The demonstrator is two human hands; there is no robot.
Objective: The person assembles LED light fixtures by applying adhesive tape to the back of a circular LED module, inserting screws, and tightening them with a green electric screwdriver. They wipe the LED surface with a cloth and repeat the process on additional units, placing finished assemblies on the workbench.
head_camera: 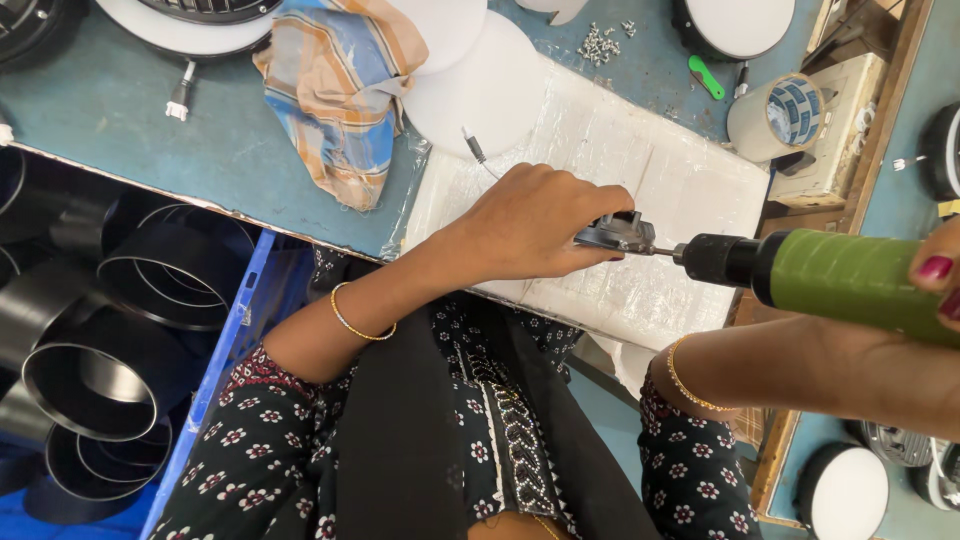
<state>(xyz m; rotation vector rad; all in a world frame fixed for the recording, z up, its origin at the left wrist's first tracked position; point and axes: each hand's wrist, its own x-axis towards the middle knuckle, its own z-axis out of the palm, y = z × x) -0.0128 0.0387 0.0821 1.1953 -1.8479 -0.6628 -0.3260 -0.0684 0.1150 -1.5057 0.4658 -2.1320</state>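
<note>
left hand (530,225): clenched on small grey metal part (615,232) over white foam pad (690,185) | right hand (940,285): green electric screwdriver (850,280) gripped, bit touching part

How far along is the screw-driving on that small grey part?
Finished: cannot tell. In hand: left hand pins the small grey metal part on the white foam pad; right hand aims the green electric screwdriver into it. Left: loose silver screws.

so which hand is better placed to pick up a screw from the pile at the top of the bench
Left, probably. The left hand only pins a small dark part and lies nearer the screws. The right hand is wrapped round the green driver, at the frame's right edge.
</note>
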